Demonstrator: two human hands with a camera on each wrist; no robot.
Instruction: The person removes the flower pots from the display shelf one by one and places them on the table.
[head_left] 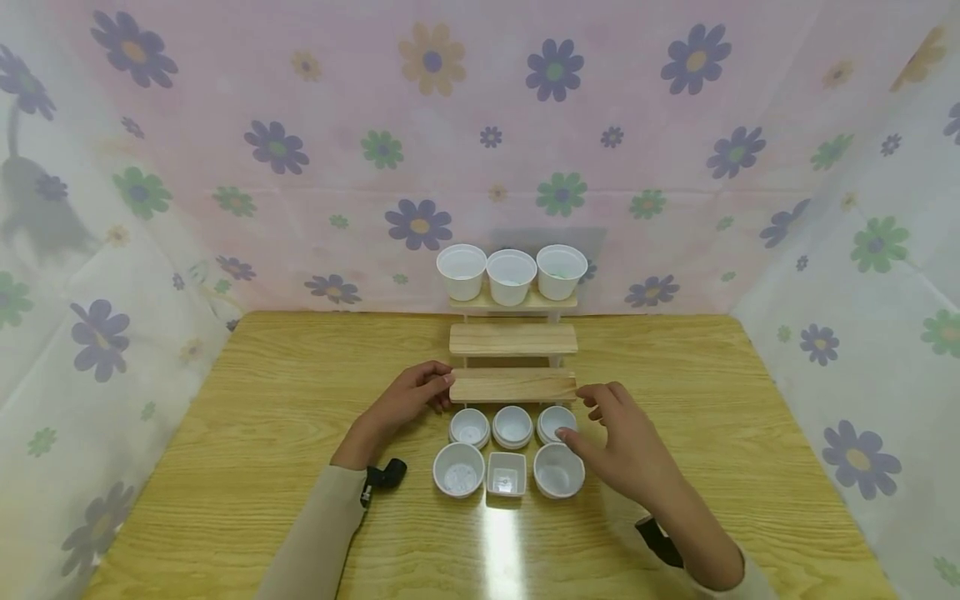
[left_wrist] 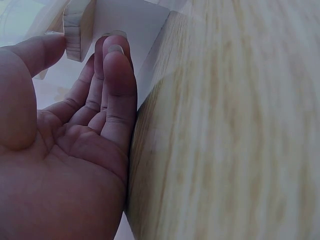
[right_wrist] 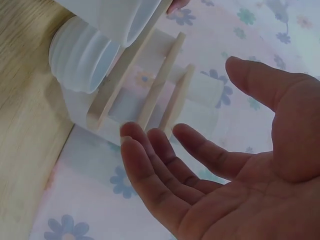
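The head view located the three-tier wooden stand (head_left: 513,339) on the bench (head_left: 300,358), with three white cups (head_left: 510,289) on its top tier. Five round white bowls (head_left: 459,471) and a square dish (head_left: 507,475) lay at its six o'clock side. The left hand (head_left: 405,398), at eight o'clock, was loosely open and held nothing, its thumb touching the end of the lowest board (head_left: 513,386). The right hand (head_left: 632,450), at four o'clock, was empty, its fingers gently bent. The step appeared to be steadying or aligning the stand; even, light pressure at both ends was advisable, since a jolt could have toppled the cups. The left wrist view exposed the empty palm, hidden from the head view. The right wrist view revealed one bowl's ribbed side.
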